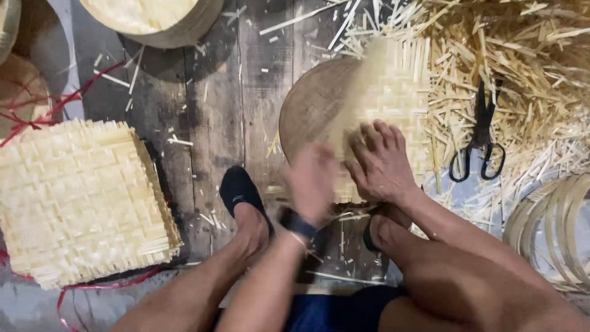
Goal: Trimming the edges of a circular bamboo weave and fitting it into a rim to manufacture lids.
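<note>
Head view showed the woven bamboo mat [384, 98] lying under both hands on a round wooden block [310, 107]. Loose strips could have slipped or splintered into fingers under pressure. The right hand [382, 161] pressed flat, open; the left hand [312, 179] was blurred, its grip unclear. Scissors [479, 138] lay right of them.

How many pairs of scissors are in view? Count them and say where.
1. The scissors lie on the bamboo scraps, beside the right hand; more may be buried in them.
</note>
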